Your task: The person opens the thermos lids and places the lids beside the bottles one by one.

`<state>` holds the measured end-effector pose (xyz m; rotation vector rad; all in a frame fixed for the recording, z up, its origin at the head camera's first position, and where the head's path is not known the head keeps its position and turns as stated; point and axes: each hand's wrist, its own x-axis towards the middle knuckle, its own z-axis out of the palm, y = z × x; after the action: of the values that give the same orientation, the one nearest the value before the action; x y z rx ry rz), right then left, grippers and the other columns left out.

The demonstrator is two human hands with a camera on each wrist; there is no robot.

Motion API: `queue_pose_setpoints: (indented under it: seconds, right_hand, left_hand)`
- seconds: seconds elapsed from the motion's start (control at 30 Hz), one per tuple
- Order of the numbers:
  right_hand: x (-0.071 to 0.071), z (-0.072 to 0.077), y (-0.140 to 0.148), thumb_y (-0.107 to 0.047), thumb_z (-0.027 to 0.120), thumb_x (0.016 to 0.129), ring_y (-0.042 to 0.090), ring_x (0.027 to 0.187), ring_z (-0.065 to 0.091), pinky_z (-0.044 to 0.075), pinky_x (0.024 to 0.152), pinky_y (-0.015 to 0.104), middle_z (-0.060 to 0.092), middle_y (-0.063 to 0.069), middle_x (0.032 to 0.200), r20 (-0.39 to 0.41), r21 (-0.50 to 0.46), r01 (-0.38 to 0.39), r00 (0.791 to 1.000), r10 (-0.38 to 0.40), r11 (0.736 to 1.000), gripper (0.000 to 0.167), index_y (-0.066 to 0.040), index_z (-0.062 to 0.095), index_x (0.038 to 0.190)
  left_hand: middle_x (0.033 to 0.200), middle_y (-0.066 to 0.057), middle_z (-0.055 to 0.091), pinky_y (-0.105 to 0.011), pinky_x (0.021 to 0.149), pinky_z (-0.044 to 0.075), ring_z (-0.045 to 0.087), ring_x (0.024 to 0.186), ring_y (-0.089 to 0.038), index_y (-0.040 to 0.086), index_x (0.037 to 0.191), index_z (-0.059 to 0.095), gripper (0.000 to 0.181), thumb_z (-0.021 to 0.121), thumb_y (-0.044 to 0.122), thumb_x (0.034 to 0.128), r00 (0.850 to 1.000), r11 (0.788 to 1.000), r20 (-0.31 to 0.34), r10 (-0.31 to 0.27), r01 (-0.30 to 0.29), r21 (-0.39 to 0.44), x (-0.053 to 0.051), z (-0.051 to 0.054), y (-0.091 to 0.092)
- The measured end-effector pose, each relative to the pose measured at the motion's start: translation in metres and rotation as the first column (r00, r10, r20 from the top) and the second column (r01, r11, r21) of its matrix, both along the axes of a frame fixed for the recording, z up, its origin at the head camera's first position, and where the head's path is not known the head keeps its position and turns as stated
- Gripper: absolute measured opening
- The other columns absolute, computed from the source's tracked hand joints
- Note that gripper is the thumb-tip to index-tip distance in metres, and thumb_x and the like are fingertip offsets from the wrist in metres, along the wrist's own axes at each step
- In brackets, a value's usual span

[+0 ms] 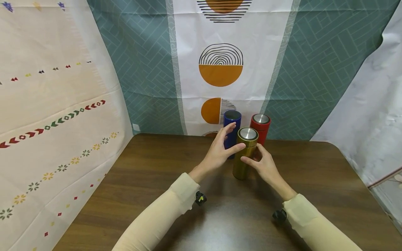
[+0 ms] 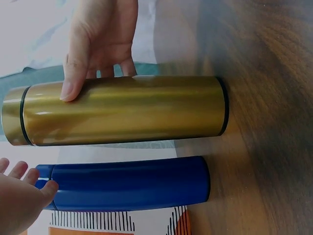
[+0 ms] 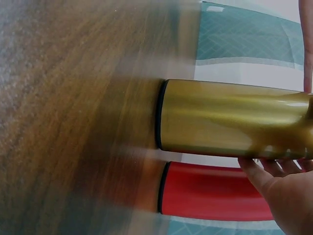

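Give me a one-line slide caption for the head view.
Right hand holds the gold flask, left hand beside it, blue flask and red flask behind.

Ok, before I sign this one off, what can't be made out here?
- Right wrist view: the lid of the gold flask, cut off by the right edge.
- Right wrist view: the top of the red flask, behind the right hand.
- Left wrist view: the right hand's fingertips, thumb aside, behind the gold flask.
- Head view: part of the blue flask, behind the left hand.
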<state>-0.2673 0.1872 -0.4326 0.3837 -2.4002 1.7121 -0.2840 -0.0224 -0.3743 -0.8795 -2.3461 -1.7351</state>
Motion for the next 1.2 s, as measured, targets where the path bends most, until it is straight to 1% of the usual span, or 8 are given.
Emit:
queue_pose_setpoints:
  seconds: [0.13,0.27,0.47,0.57,0.73,0.93,1.1,1.2]
  right_hand:
    - [0.000,0.001,-0.001,-0.015,0.080,0.094,0.029,0.121,0.060,0.049,0.097,0.018,0.062,0.019,0.137,-0.002,0.002,0.001,1.000,-0.001,1.000,0.065,-0.003,0.048,0.149]
    - [0.000,0.004,-0.005,-0.016,0.080,0.094,0.030,0.123,0.061,0.049,0.099,0.018,0.062,0.019,0.137,0.004,-0.010,-0.003,1.000,0.003,1.000,0.065,-0.003,0.048,0.149]
    - [0.001,0.006,-0.015,-0.016,0.080,0.094,0.036,0.128,0.059,0.045,0.113,0.048,0.059,0.020,0.140,0.009,-0.026,-0.042,0.999,0.042,0.999,0.065,-0.002,0.048,0.149]
    - [0.001,0.007,-0.019,-0.017,0.080,0.094,0.038,0.132,0.057,0.042,0.114,0.055,0.058,0.020,0.143,0.005,-0.027,-0.058,0.998,0.058,0.998,0.065,-0.003,0.048,0.148]
    - [0.003,0.009,-0.026,-0.016,0.080,0.093,0.038,0.132,0.057,0.043,0.113,0.054,0.059,0.018,0.143,-0.008,-0.040,-0.090,0.996,0.090,0.995,0.064,-0.004,0.049,0.148]
    - [0.005,0.010,-0.037,-0.015,0.082,0.091,0.035,0.125,0.063,0.049,0.109,0.047,0.063,0.018,0.136,-0.005,-0.057,-0.131,0.991,0.131,0.990,0.062,-0.004,0.052,0.145]
    - [0.012,0.013,-0.044,-0.013,0.083,0.090,0.034,0.129,0.062,0.051,0.106,0.040,0.062,0.017,0.139,0.012,-0.092,-0.178,0.984,0.180,0.980,0.065,-0.006,0.051,0.147]
    - [0.017,0.015,-0.046,-0.014,0.083,0.090,0.034,0.129,0.063,0.052,0.105,0.040,0.062,0.016,0.139,0.016,-0.089,-0.200,0.979,0.202,0.976,0.067,-0.008,0.051,0.148]
  left_hand:
    - [0.163,0.002,0.035,-0.047,0.125,0.028,0.032,0.151,-0.014,0.022,0.162,0.033,0.075,0.072,0.037,0.0992,1.000,1.000,-0.011,0.000,0.000,-0.003,0.001,0.002,-0.003]
    - [0.163,0.002,0.036,-0.043,0.125,0.028,0.034,0.150,-0.013,0.021,0.162,0.033,0.077,0.070,0.045,0.0989,1.000,1.000,-0.020,0.002,-0.002,-0.005,0.001,0.005,-0.009]
    - [0.163,-0.002,0.035,-0.049,0.125,0.027,0.034,0.151,-0.016,0.016,0.162,0.033,0.086,0.068,0.058,0.0959,0.999,1.000,-0.028,-0.024,0.025,0.019,0.001,0.007,-0.023]
    - [0.163,-0.002,0.035,-0.049,0.125,0.028,0.035,0.151,-0.017,0.014,0.162,0.033,0.090,0.066,0.063,0.0945,0.998,0.999,-0.039,-0.042,0.043,0.022,0.001,0.009,-0.028]
    - [0.165,-0.002,0.034,-0.044,0.125,0.029,0.034,0.151,-0.016,0.014,0.162,0.032,0.096,0.066,0.068,0.0915,0.995,0.996,-0.051,-0.082,0.084,0.035,0.000,0.012,-0.034]
    - [0.164,-0.012,0.038,-0.045,0.125,0.028,0.036,0.150,-0.016,0.009,0.162,0.031,0.104,0.069,0.071,0.0874,0.991,0.988,-0.045,-0.127,0.130,0.083,-0.001,0.014,-0.044]
    - [0.164,-0.017,0.037,-0.043,0.125,0.027,0.036,0.150,-0.016,0.007,0.162,0.029,0.109,0.070,0.073,0.0853,0.985,0.981,-0.033,-0.168,0.170,0.095,0.001,0.015,-0.054]
    - [0.164,-0.018,0.036,-0.043,0.125,0.027,0.036,0.150,-0.016,0.008,0.162,0.030,0.107,0.071,0.071,0.0857,0.980,0.975,-0.030,-0.195,0.197,0.102,0.002,0.014,-0.059]
